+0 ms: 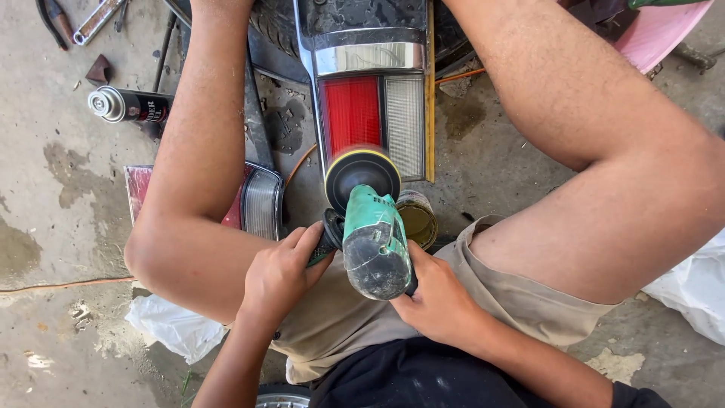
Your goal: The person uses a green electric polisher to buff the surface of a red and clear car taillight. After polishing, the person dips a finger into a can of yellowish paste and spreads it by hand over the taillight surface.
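Both my hands grip the green polisher: left hand on side handle, right hand on body; pad on red tail light at 12 o'clock.

2 tail lamps, 1 polisher, 1 spray can, 1 tin.

i'm looking down at a bare concrete floor, grey and stained with dark damp patches, lit by bright daylight. a black spray can lies on its side at upper left, with a few hand tools above it near the edge. a thin orange cord runs across the floor at left. crumpled white plastic lies lower left, more white plastic at right, and something pink shows in the top right corner.
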